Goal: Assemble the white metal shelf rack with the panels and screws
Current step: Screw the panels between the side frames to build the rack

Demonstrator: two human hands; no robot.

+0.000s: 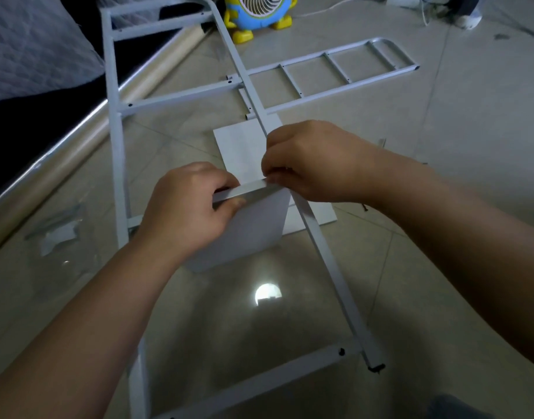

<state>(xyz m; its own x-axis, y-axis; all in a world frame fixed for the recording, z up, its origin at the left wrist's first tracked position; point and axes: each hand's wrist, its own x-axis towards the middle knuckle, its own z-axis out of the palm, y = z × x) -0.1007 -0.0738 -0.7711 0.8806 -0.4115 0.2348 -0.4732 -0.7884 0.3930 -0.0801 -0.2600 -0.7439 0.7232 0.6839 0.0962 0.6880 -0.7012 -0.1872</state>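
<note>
Shelf panel [256, 225], flat, smooth, white

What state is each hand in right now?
Left hand: grips the top edge of the white panel.
Right hand: pinches that panel's corner, against the frame rail.

Both bare forearms reach forward, hands close together. The left hand [187, 210] grips a panel [253, 225] by its top edge (thumb on the near face); the right hand [317, 164] pinches its corner, fingers curled.
</note>
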